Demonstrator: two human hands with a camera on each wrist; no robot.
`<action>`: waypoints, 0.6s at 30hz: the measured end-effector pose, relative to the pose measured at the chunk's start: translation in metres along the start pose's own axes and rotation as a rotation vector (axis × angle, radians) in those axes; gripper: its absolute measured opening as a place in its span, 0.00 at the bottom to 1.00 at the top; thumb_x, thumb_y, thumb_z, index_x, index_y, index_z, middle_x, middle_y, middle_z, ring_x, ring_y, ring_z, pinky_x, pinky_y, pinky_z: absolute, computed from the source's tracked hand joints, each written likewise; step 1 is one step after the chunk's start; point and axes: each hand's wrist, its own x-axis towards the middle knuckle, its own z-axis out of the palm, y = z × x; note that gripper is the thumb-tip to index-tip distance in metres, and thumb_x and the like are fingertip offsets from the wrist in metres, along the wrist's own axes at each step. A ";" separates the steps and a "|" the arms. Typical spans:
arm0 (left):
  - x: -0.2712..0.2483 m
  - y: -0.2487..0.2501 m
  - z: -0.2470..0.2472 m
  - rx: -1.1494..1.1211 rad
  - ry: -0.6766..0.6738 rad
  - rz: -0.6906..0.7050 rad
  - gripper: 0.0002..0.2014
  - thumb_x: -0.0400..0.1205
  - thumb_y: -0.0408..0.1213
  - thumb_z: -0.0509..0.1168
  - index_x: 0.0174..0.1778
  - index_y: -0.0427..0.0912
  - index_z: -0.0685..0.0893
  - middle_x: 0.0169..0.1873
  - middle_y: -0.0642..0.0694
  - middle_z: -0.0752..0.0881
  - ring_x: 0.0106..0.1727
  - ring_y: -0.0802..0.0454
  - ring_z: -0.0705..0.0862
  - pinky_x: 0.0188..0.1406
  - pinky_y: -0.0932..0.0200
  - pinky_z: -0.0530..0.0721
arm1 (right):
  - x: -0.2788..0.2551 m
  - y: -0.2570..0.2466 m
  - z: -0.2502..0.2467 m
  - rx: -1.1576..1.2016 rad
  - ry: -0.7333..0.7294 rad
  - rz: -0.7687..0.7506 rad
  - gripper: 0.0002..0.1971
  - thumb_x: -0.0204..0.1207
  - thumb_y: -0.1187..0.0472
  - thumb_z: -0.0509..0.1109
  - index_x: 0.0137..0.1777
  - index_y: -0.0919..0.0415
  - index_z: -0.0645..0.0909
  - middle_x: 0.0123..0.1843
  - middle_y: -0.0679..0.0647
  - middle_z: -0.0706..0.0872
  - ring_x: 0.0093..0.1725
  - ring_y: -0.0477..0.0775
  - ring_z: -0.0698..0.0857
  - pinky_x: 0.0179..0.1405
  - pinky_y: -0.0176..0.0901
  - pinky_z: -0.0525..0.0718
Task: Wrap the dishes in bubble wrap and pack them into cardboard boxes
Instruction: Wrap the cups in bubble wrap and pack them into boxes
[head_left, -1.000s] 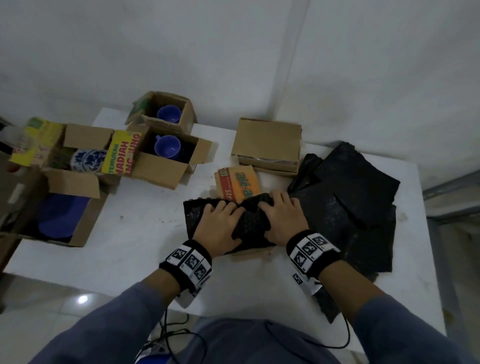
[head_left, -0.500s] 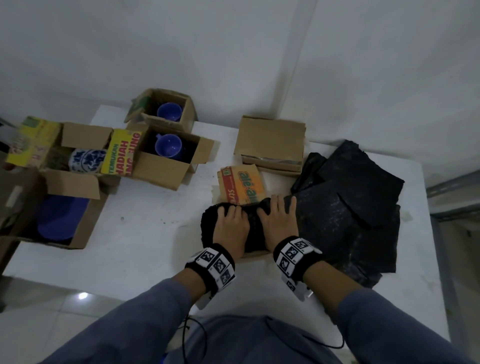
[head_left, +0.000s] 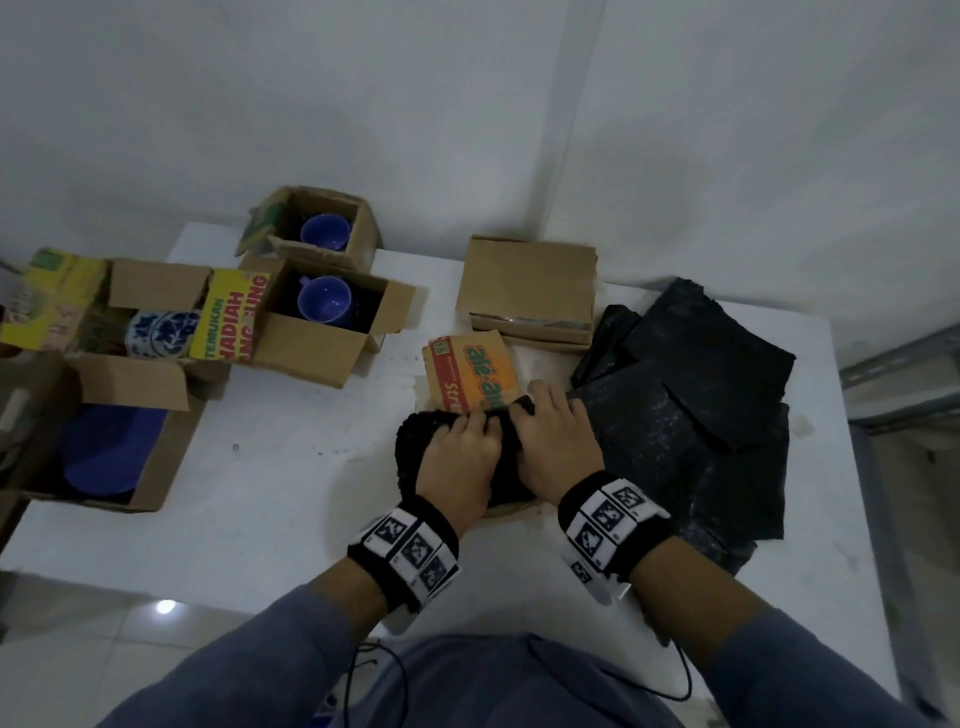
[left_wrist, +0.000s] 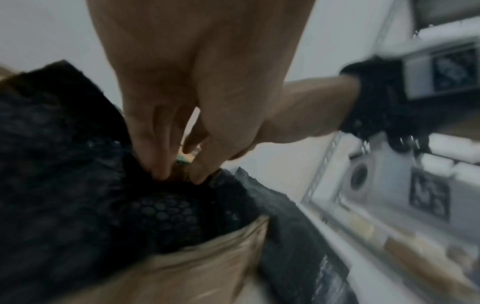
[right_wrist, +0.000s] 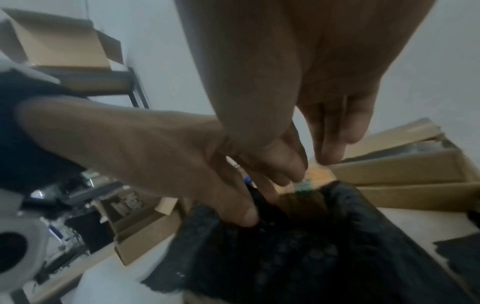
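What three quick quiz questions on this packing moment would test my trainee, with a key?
1. True or false: both hands are on the black bubble-wrapped bundle.
2. Which printed item lies just beyond the bundle: A) the orange carton flap, B) a newspaper, C) a roll of tape?
3. How many blue cups sit unwrapped in open boxes at the far left of the table?

Key
1. True: the left hand and right hand lie side by side on top of it.
2. A.
3. Two: one blue cup in the far box, another blue cup in the box nearer the person.
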 end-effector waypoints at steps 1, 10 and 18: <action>0.000 0.000 -0.001 -0.159 -0.015 -0.034 0.27 0.79 0.31 0.65 0.75 0.39 0.70 0.63 0.41 0.78 0.60 0.40 0.82 0.53 0.49 0.82 | -0.003 -0.002 -0.002 0.131 0.015 -0.003 0.17 0.74 0.60 0.68 0.63 0.58 0.78 0.63 0.60 0.76 0.63 0.63 0.76 0.57 0.54 0.77; 0.013 -0.007 -0.002 -1.036 -0.338 -0.400 0.34 0.86 0.28 0.53 0.88 0.41 0.47 0.81 0.35 0.66 0.76 0.37 0.71 0.74 0.44 0.76 | 0.013 -0.017 0.005 0.661 -0.464 0.246 0.34 0.83 0.64 0.57 0.86 0.66 0.48 0.79 0.70 0.67 0.75 0.68 0.72 0.68 0.52 0.76; 0.026 -0.013 -0.019 -1.502 -0.468 -0.810 0.08 0.80 0.24 0.54 0.50 0.31 0.77 0.49 0.34 0.81 0.51 0.38 0.78 0.58 0.44 0.78 | 0.022 -0.028 0.022 0.738 -0.589 0.347 0.40 0.84 0.59 0.59 0.86 0.66 0.38 0.88 0.64 0.44 0.85 0.66 0.54 0.82 0.55 0.62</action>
